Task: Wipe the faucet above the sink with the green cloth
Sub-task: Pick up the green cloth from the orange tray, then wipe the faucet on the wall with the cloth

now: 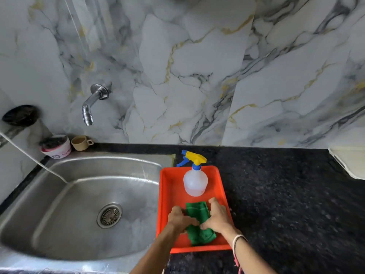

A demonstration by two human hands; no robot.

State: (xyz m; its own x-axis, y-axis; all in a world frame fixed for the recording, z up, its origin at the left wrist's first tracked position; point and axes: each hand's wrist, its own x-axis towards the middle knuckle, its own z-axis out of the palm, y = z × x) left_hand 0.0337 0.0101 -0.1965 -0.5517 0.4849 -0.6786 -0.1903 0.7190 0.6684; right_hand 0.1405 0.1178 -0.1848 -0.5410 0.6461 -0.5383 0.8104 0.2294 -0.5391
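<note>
A green cloth (198, 215) lies folded in the near half of an orange tray (171, 186) on the dark counter, right of the sink. My left hand (180, 219) grips the cloth's left edge and my right hand (216, 217) grips its right edge, fingers curled over the fabric. The chrome faucet (91, 103) sticks out of the marble wall at upper left, above the steel sink (65, 196), far from both hands.
A clear spray bottle (195, 179) with a blue and yellow trigger stands at the tray's far end. A white tub (56, 146) and a beige cup (80, 142) sit behind the sink. A thin white hose (33, 160) runs into the basin. A white object (349, 161) lies at far right.
</note>
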